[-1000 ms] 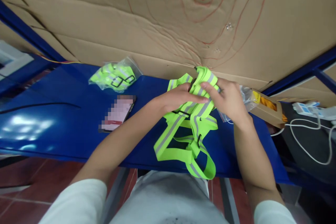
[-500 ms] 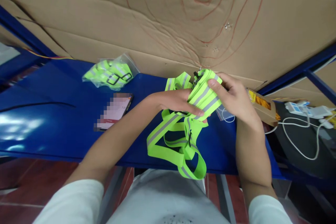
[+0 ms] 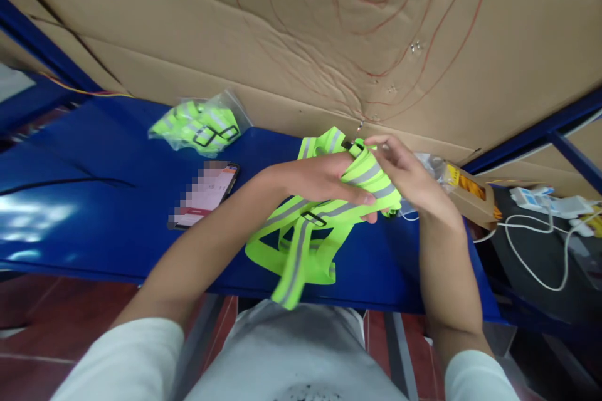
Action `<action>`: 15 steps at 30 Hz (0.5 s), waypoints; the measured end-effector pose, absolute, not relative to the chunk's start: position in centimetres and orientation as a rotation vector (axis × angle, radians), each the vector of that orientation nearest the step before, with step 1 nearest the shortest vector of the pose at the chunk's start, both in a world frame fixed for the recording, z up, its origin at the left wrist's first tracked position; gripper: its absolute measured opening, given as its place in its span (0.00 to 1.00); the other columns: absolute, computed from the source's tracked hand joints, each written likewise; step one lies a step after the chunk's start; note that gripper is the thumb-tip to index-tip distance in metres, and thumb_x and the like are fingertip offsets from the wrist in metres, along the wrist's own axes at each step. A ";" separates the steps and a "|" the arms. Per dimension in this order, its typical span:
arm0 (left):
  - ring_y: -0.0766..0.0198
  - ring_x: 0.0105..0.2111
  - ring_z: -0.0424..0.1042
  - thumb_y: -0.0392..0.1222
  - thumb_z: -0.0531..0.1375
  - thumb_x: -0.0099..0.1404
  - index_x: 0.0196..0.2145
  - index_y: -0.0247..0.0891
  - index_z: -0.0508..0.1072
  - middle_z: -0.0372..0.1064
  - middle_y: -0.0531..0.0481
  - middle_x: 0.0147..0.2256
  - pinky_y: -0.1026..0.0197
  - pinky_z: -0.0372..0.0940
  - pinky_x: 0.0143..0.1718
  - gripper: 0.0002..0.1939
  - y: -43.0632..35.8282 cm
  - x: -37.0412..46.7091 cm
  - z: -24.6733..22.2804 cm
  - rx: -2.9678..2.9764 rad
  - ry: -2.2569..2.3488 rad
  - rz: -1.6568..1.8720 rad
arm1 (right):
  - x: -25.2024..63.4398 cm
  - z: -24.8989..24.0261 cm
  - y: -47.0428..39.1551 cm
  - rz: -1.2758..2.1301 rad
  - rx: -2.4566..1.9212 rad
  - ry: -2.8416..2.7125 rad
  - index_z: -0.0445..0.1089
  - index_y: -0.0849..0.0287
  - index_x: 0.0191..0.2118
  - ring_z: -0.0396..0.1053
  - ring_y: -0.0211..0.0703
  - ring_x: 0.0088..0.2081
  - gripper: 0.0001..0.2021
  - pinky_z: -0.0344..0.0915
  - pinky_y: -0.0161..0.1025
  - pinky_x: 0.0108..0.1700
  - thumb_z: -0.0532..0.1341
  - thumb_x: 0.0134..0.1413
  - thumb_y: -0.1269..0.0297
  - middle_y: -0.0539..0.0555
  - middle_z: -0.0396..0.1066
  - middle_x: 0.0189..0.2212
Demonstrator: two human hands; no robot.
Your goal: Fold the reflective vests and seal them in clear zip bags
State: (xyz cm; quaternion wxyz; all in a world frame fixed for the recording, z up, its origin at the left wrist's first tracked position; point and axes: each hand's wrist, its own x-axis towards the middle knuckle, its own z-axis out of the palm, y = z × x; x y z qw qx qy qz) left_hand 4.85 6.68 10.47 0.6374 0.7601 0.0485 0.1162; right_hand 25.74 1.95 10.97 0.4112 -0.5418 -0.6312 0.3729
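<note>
A lime-yellow reflective strap vest [image 3: 371, 177] with grey stripes is folded into a bundle at its upper end. My left hand [image 3: 336, 180] is closed round the bundle from the left, thumb lying across the front. My right hand [image 3: 404, 172] is at the bundle's upper right, its fingers bent over the top edge; part of its grip is hidden. Loose straps hang below over the table, with a black slider buckle [image 3: 313, 218] on them. Another strap loop [image 3: 324, 141] lies behind my left hand.
A clear bag [image 3: 200, 125] holding similar lime straps lies at the back left of the blue table [image 3: 94, 213]. A phone [image 3: 207, 194] lies left of my forearm. To the right are a cardboard box [image 3: 470, 194], a white power strip [image 3: 550, 200] and cables. Cardboard [image 3: 291, 31] stands behind.
The bundle has turned and tilted down to the right in my hands. My right hand's thumb has left its front face and the fingers now sit higher. The hanging straps have swung left.
</note>
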 end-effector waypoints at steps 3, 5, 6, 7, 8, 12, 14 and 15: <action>0.54 0.42 0.83 0.46 0.65 0.70 0.42 0.37 0.83 0.84 0.45 0.42 0.58 0.76 0.44 0.11 6.7 5.1 10.1 1.702 0.184 0.309 | 25.6 11.0 1.8 0.710 -1.320 -1.711 0.78 0.52 0.49 0.77 0.47 0.46 0.24 0.76 0.42 0.46 0.61 0.65 0.37 0.53 0.80 0.46; 0.53 0.41 0.84 0.47 0.66 0.69 0.43 0.36 0.84 0.84 0.44 0.42 0.56 0.77 0.44 0.12 6.8 5.5 9.5 1.673 0.217 0.329 | 25.4 11.3 1.3 0.717 -1.342 -1.828 0.78 0.53 0.51 0.78 0.48 0.48 0.25 0.76 0.44 0.49 0.57 0.68 0.37 0.54 0.80 0.47; 0.53 0.42 0.83 0.47 0.67 0.68 0.42 0.36 0.84 0.84 0.44 0.42 0.55 0.77 0.46 0.12 6.9 5.7 9.1 1.664 0.235 0.348 | 25.2 11.4 1.0 0.699 -1.359 -1.890 0.77 0.53 0.54 0.78 0.50 0.49 0.26 0.76 0.46 0.51 0.59 0.67 0.38 0.55 0.80 0.49; 0.52 0.43 0.83 0.46 0.69 0.66 0.41 0.36 0.84 0.84 0.44 0.41 0.55 0.77 0.49 0.11 6.9 5.9 8.8 1.654 0.256 0.374 | 24.9 11.4 0.7 0.650 -1.373 -1.940 0.76 0.53 0.57 0.77 0.53 0.51 0.27 0.75 0.49 0.54 0.62 0.65 0.39 0.56 0.80 0.51; 0.52 0.44 0.83 0.44 0.70 0.64 0.39 0.35 0.84 0.84 0.44 0.40 0.54 0.76 0.52 0.10 7.0 6.1 8.5 1.632 0.275 0.403 | 24.6 11.3 0.5 0.579 -1.384 -1.970 0.76 0.54 0.58 0.77 0.55 0.53 0.27 0.74 0.51 0.57 0.65 0.63 0.40 0.57 0.79 0.53; 0.52 0.46 0.83 0.41 0.72 0.61 0.39 0.34 0.84 0.84 0.43 0.41 0.51 0.75 0.56 0.09 6.9 6.4 7.8 1.356 0.252 0.386 | 23.7 11.1 0.4 0.374 -1.370 -1.927 0.77 0.51 0.57 0.77 0.57 0.53 0.23 0.73 0.54 0.58 0.67 0.63 0.45 0.56 0.79 0.53; 0.50 0.47 0.83 0.43 0.73 0.62 0.45 0.34 0.83 0.84 0.39 0.45 0.48 0.76 0.55 0.15 6.7 6.3 7.7 1.231 0.209 0.282 | 24.1 11.6 0.5 0.349 -1.351 -1.856 0.78 0.51 0.54 0.79 0.54 0.50 0.20 0.75 0.50 0.54 0.66 0.63 0.45 0.54 0.81 0.49; 0.50 0.47 0.83 0.44 0.73 0.62 0.47 0.34 0.83 0.83 0.38 0.46 0.48 0.76 0.55 0.18 6.6 6.3 7.7 1.210 0.195 0.232 | 24.5 12.0 0.4 0.335 -1.357 -1.796 0.79 0.52 0.51 0.79 0.53 0.47 0.20 0.76 0.48 0.50 0.67 0.63 0.44 0.54 0.81 0.46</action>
